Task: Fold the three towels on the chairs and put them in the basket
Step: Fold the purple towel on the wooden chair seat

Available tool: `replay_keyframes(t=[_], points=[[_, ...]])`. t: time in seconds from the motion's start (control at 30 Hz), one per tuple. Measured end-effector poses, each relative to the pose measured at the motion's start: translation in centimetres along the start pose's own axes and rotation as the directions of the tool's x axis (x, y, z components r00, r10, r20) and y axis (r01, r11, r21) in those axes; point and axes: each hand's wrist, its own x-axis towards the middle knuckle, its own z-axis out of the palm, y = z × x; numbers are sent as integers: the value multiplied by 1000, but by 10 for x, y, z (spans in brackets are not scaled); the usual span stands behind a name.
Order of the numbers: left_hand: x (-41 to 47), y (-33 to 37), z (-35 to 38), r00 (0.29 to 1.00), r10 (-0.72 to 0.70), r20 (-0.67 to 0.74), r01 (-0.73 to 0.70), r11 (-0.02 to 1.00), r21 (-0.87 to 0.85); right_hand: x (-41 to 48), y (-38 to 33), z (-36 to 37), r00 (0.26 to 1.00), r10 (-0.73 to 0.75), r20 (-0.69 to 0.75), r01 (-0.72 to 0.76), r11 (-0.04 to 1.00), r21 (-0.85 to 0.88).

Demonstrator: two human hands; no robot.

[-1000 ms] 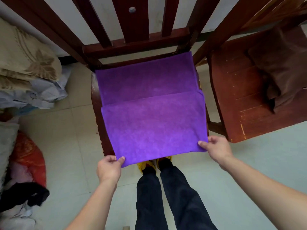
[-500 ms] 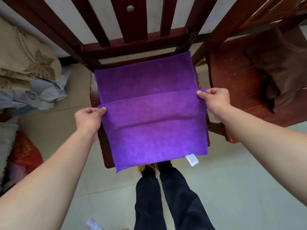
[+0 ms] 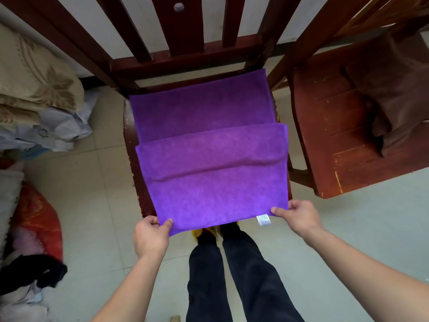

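A purple towel lies on the seat of a dark wooden chair, its near part folded back over itself with a raised crease across the middle. A white label hangs at its near edge. My left hand pinches the near left corner. My right hand pinches the near right corner. A brown towel lies crumpled on the second chair to the right. No basket is in view.
Folded bedding and pale clothes are piled at the left. A red bag and dark clothes lie on the tiled floor lower left. My legs stand just before the chair.
Half a second ago my hands held the folded edge at mid-seat. They have come back toward me and now pinch the near corners at the fold. The label now shows.
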Motion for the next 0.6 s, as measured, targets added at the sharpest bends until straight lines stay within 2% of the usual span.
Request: replay_keyframes(t=[0.1, 0.23, 0.37, 0.43, 0.6], points=[[-5, 2, 0, 999, -23, -26, 24, 999, 26, -3, 14, 2, 998, 52, 37, -55, 995, 85], [-12, 0, -8, 993, -110, 40, 117, 965, -236, -21, 3, -5, 999, 28, 19, -33, 949, 314], [-38, -5, -24, 971, -171, 168, 233, 838, -494, -47, 1, -15, 1000, -7, -15, 12, 914, 406], [-53, -11, -28, 966, -178, 187, 252, 805, -537, -58, 8, -18, 999, -6, -50, 27, 904, 426], [-90, -47, -39, 961, -136, 241, 250, 799, -547, -101, 44, -15, 991, -34, -128, 93, 867, 490]])
